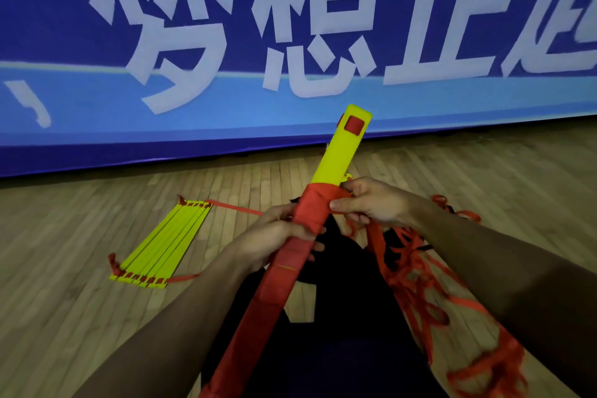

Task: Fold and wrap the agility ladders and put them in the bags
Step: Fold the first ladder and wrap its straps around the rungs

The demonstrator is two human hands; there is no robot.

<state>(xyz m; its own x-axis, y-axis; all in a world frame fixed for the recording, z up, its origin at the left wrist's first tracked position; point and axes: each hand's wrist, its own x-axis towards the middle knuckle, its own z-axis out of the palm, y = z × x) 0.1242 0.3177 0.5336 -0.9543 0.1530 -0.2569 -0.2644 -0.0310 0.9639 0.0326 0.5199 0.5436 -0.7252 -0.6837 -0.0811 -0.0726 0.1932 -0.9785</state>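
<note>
Above the lap, a stacked bundle of yellow rungs is held tilted up and away towards the blue banner, most of its length already bound in red strap, so that the bare yellow end with its red square patch stands clear for the turns not yet laid. The wrapped middle is gripped by the left hand, fingers curled round it from beneath, apparently to keep the stack from twisting or fanning apart. At the upper edge of the binding the strap is pinched against the bundle by the right hand, thumb and curled fingers closed on the webbing, presumably so that tension is kept and the last turn cannot slacken. A loose tangle of red webbing is left on the wooden floor by the right forearm, feeding the wrap. A second ladder, folded flat with rungs side by side, is laid on the floor to the left, well apart, probably awaiting its own wrapping. Something dark lies under the bundle; whether it is a bag cannot be told
</note>
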